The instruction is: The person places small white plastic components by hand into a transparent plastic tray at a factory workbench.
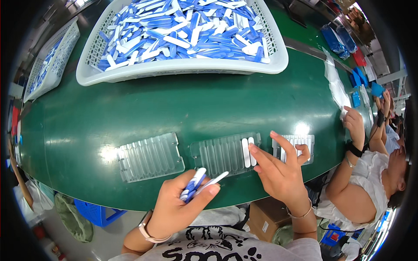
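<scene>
1. Across the view from nine to three o'clock runs the green counter (130, 113), curving with the lens
2. At twelve o'clock on it sits a large white basket (183, 69) heaped with blue and white sticks (183, 26); a smaller white basket (54, 61) stands at ten o'clock
3. Three clear ribbed trays lie in a row near centre: the left tray (150, 156) at seven o'clock, the middle tray (220, 153) with two white sticks (248, 152) in its rightmost grooves, the right tray (294, 145) at four o'clock
4. At three o'clock a co-worker's hand (355, 124) touches a clear bag (337, 87)
5. Left hand (174, 209), six o'clock, grip clamped on a bundle of sticks (196, 185)
6. Right hand (281, 172), fingers apart, holding nothing, index fingertip just beside the two white sticks
</scene>
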`<state>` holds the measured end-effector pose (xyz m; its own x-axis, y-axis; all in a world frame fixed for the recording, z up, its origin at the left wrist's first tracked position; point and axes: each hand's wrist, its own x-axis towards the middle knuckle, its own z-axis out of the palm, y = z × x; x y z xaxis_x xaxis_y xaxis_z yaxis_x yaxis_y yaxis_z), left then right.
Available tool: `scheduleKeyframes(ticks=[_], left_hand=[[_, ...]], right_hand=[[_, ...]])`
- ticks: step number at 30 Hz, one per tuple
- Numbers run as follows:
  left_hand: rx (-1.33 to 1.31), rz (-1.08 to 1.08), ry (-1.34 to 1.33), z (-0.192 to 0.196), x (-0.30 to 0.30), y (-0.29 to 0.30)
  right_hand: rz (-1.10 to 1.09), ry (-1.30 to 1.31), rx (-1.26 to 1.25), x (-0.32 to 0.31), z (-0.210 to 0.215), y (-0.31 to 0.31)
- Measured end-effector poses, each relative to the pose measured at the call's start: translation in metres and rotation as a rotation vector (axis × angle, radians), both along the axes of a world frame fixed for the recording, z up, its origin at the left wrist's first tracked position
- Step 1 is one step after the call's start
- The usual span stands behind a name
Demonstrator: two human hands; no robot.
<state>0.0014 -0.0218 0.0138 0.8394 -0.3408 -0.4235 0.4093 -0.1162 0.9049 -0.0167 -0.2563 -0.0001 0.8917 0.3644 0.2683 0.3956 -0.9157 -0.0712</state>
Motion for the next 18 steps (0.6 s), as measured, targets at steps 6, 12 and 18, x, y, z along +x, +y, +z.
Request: scheduleKeyframes(ticks=[6, 12, 18], left_hand=[[0.148, -0.05, -0.596, -0.009, -0.004, -0.005], [0.068, -0.136, -0.382, -0.001, -0.002, 0.0], [-0.194, -0.195, -0.337, -0.006, 0.008, 0.013]], right_hand=[[0.043, 0.154, 0.677, 0.001, 0.019, 0.02], [0.297, -0.054, 0.733, 0.001, 0.003, 0.03], [0.373, -0.183, 0.558, -0.012, 0.009, 0.025]])
